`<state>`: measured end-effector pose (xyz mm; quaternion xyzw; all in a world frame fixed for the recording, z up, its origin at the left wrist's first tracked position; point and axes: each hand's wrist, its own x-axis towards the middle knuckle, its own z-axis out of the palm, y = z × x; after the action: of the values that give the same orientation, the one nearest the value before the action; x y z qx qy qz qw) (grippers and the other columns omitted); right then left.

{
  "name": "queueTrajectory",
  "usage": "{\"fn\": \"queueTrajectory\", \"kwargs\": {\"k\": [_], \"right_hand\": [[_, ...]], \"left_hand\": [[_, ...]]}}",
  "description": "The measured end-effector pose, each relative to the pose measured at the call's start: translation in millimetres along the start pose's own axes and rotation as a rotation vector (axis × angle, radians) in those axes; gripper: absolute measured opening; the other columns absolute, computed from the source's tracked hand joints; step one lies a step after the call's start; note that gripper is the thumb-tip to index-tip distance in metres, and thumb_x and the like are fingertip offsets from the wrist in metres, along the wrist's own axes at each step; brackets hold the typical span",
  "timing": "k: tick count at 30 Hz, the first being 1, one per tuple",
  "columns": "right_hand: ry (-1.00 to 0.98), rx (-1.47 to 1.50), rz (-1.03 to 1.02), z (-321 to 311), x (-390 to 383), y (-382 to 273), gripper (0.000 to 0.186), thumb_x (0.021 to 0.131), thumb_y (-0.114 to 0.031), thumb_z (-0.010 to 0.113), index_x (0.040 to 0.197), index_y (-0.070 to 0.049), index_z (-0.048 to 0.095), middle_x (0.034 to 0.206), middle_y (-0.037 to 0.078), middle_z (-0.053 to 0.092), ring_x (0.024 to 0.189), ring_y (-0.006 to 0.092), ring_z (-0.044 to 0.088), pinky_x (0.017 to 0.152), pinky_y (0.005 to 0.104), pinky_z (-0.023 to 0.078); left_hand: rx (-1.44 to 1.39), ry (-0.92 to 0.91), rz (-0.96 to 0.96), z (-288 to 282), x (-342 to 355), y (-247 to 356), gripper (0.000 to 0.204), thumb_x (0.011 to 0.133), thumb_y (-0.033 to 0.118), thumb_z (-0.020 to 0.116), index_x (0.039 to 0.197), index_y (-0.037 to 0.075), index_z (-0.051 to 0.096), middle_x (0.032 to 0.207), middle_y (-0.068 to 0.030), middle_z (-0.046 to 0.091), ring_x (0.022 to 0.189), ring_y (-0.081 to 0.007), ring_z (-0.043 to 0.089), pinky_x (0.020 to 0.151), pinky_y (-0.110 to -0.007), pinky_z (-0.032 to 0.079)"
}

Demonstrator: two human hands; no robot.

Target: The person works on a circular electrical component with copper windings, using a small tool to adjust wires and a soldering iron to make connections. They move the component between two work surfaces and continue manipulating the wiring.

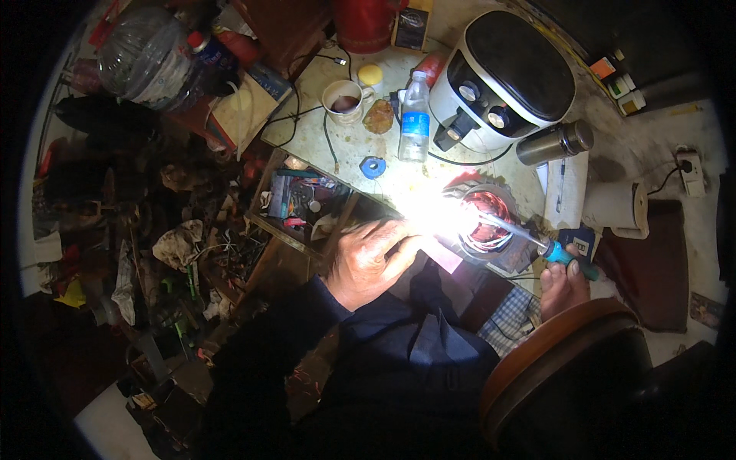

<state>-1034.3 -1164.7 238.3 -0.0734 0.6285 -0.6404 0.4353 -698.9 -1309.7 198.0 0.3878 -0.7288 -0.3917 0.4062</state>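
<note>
Right grip [563,285]: fingers wrapped round the handle of a screwdriver-like tool [558,252]. Handle teal, rounded, looks like plastic; shaft straight, slim, shiny metal. Shaft points up-left from the fist, far end over the wire coil. Tip hard to make out in the glare, so can't tell if it touches the windings.

Left grip [372,261]: back of the hand up, fingers reaching right toward the coil, thumb below. Fingertips washed out white; can't tell if they're pinching something or spread. Dark cloth sleeve at the wrist.

Wire coil [491,215]: ring-shaped, reddish copper strands bundled round an open middle, glossy under the light. Sits near the front edge of the tabletop [353,146], between the two grips: right of and slightly above the left one, up-left of the right one. Glare blows out the area at its left side. Flat pale pink sheet [443,256] just below it at the edge.

Tabletop is pale, stained, speckled. Behind the coil: clear plastic bottle [415,126] with blue band, rough amber lump [378,117], pale mug [346,118] with dark contents, blue ring-shaped roll [366,169]. Glossy white-and-black appliance [521,65] at the back, rounded corners; metal flask [553,143] just beside it. Wooden drawer [287,232] at left, open, full of small mixed parts.
</note>
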Motion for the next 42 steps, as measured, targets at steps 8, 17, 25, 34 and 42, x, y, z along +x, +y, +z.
{"fn": "queueTrajectory", "kwargs": {"k": [8, 17, 25, 34, 42], "right_hand": [[-0.07, 0.136, 0.091, -3, 10, 4, 0.037, 0.112, -0.038, 0.076, 0.131, -0.007, 0.068, 0.106, 0.001, 0.068, 0.091, 0.0112, 0.067, 0.079, 0.0288, 0.057], [0.006, 0.199, 0.123, 1, 16, 13, 0.034, 0.113, -0.04, 0.076, 0.125, -0.009, 0.069, 0.093, -0.003, 0.065, 0.082, 0.011, 0.064, 0.072, 0.0288, 0.055], [0.023, 0.179, 0.12, 10, 17, 14, 0.026, 0.115, -0.042, 0.071, 0.116, -0.016, 0.07, 0.086, -0.005, 0.07, 0.077, 0.0089, 0.068, 0.07, 0.0273, 0.059], [0.054, 0.169, 0.12, 13, 17, 15, 0.025, 0.113, -0.039, 0.076, 0.114, -0.016, 0.066, 0.09, -0.004, 0.064, 0.08, 0.0111, 0.066, 0.07, 0.0286, 0.057], [0.008, 0.184, 0.127, 12, 17, 18, 0.024, 0.114, -0.038, 0.074, 0.113, -0.015, 0.065, 0.089, -0.003, 0.064, 0.08, 0.0131, 0.066, 0.071, 0.0307, 0.057]], "left_hand": [[-0.02, -0.02, 0.023, -3, 1, -2, 0.018, 0.092, -0.004, 0.087, 0.109, -0.001, 0.08, 0.096, -0.0117, 0.082, 0.074, -0.0185, 0.076, 0.064, -0.031, 0.059], [-0.027, -0.002, 0.045, -2, 6, 1, 0.02, 0.091, -0.004, 0.087, 0.109, -0.001, 0.08, 0.095, -0.0125, 0.082, 0.073, -0.022, 0.075, 0.065, -0.033, 0.058], [-0.005, -0.003, 0.07, -3, 8, 2, 0.019, 0.091, -0.003, 0.088, 0.108, 0.0, 0.08, 0.092, -0.0116, 0.081, 0.07, -0.0211, 0.072, 0.061, -0.033, 0.055], [-0.007, -0.012, 0.075, -1, 8, 2, 0.019, 0.092, -0.003, 0.087, 0.109, 0.0, 0.08, 0.094, -0.012, 0.081, 0.07, -0.0206, 0.072, 0.062, -0.033, 0.056], [0.015, -0.021, 0.075, -2, 7, 1, 0.019, 0.091, -0.002, 0.087, 0.109, 0.0, 0.08, 0.093, -0.0107, 0.081, 0.069, -0.0214, 0.072, 0.063, -0.034, 0.056]]}}
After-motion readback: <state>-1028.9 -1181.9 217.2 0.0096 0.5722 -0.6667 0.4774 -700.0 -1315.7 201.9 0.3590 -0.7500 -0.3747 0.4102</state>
